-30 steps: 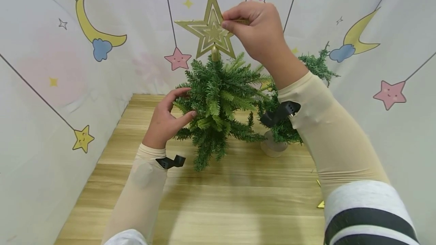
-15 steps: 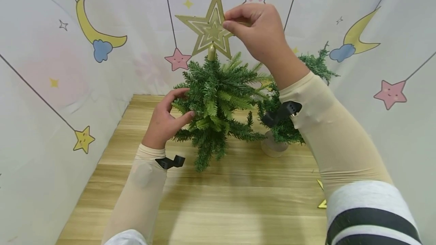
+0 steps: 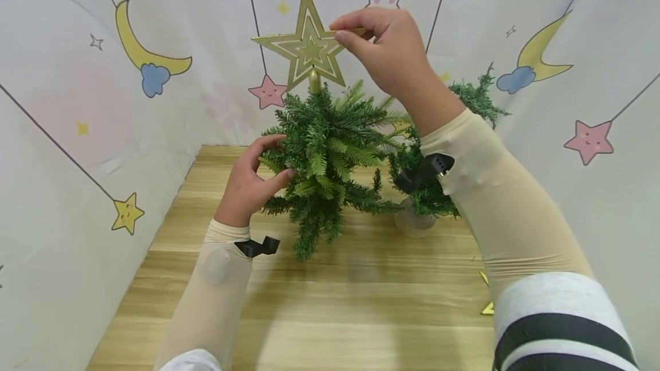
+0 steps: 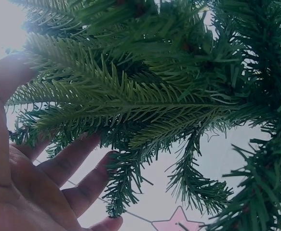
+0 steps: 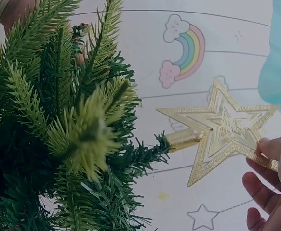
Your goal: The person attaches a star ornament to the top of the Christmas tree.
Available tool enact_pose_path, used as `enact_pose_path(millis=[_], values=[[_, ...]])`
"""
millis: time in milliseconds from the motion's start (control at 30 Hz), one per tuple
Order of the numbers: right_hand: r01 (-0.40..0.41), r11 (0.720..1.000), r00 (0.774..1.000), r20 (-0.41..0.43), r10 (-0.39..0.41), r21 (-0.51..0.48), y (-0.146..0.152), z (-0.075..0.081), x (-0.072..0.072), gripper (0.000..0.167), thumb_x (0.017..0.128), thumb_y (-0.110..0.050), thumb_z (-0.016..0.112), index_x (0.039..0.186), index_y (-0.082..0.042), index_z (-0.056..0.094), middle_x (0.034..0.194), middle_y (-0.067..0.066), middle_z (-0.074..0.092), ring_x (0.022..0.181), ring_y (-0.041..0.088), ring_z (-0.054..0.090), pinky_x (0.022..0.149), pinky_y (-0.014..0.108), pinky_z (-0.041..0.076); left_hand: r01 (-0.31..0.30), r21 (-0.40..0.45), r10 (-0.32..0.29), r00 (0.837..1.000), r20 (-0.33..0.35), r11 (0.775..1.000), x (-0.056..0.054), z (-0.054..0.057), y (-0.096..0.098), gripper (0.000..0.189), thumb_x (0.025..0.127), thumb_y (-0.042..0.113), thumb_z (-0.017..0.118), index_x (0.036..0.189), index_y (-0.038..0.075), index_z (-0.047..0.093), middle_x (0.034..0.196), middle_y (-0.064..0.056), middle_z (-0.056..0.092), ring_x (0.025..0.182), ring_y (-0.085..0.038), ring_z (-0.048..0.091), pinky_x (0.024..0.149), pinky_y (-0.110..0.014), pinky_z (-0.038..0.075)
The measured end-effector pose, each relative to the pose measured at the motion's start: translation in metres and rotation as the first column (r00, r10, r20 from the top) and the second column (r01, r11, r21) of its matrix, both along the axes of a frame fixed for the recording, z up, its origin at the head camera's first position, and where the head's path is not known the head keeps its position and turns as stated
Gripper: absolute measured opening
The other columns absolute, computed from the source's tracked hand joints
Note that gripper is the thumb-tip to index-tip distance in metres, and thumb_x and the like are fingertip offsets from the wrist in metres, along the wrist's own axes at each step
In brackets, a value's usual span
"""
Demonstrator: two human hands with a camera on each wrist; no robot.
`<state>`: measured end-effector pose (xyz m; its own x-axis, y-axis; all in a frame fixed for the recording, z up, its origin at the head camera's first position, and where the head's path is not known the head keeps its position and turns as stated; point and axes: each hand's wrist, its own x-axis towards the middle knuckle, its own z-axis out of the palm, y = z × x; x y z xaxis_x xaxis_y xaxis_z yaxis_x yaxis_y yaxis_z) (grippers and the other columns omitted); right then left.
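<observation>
A gold star tree topper (image 3: 311, 50) stands on the tip of a small artificial Christmas tree (image 3: 325, 159), leaning slightly left in the head view. My right hand (image 3: 392, 50) pinches one side point of the star between thumb and fingers. In the right wrist view, the star's gold socket (image 5: 184, 139) sits over the tree's top sprig. My left hand (image 3: 250, 182) reaches to the tree's left side, thumb and fingers spread apart. In the left wrist view its relaxed fingers (image 4: 68, 161) lie behind and against green branches (image 4: 130, 103), partly hidden by needles.
Another green tree (image 3: 425, 199) with a pale round base (image 3: 414, 222) stands behind my right forearm. A yellow piece (image 3: 487, 307) lies on the wooden tabletop (image 3: 361, 314), partly hidden by my right arm. A printed backdrop (image 3: 222, 27) rises behind.
The star first tipped right, then tipped left and shifted a little left, with the right hand following. The treetop leans slightly further left, while the left hand stays almost still.
</observation>
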<state>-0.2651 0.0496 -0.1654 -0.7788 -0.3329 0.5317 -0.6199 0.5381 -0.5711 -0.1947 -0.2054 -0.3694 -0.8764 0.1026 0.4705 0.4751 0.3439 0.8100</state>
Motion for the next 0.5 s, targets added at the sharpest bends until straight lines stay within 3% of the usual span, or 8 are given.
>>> enact_pose_path(millis=[500], values=[[-0.016,1.000,0.999,-0.044,0.015,-0.018,0.0060,0.0005,0.0075,0.027,0.103,-0.027,0.067,0.128,-0.019,0.076,0.120,-0.005,0.073,0.104,0.007,0.060,0.082,0.022,0.045,0.013,0.034,-0.012,1.000,-0.014,0.999,-0.0010,-0.0035,-0.0001,0.062,0.088,0.022,0.081,0.145,0.025,0.059,0.127,-0.004,0.059,0.124,-0.020,0.052,0.120,-0.052,0.032]])
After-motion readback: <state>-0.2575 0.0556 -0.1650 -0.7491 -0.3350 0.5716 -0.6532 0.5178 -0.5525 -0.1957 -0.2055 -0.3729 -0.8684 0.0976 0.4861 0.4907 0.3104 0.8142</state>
